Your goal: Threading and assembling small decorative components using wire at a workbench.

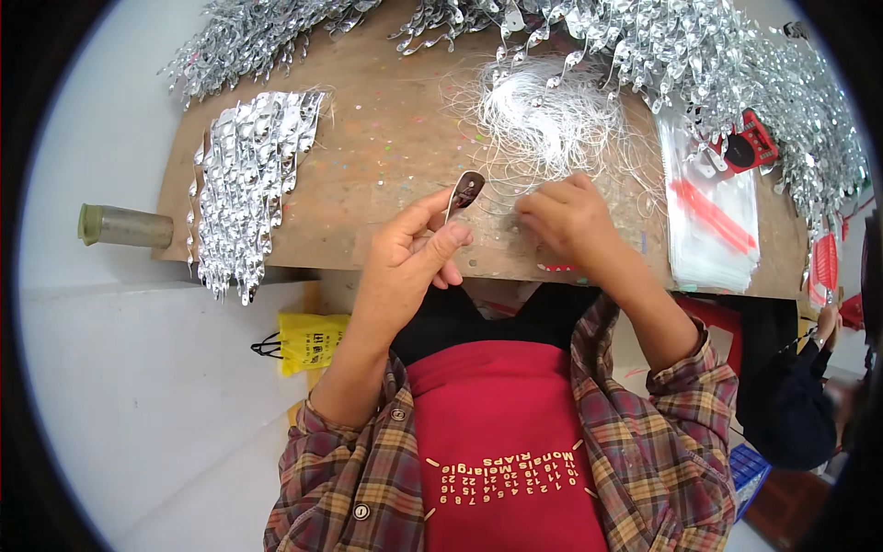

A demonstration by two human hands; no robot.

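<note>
Between the thumb and fingers of my left hand (405, 258) is a small, shiny dark oval piece (470, 187) with a pale edge, held upright above the table's near edge. Close to its right, my right hand (572, 223) is closed, fingers curled inward and a little blurred; whatever they may hold is too small to make out. Just beyond my right hand lies a loose tangle of thin white strings (543, 115). A bundle of silver twisted strips (248, 184) rests at the left, its lower ends hanging over the table's edge.
Heaps of silver twisted strips (644, 41) line the far side of the brown table (386, 120). At right lie clear plastic bags (708, 239) with red marks and a red device (750, 145). A metal tube (129, 227) juts out left. Another person (800, 405) is at far right.
</note>
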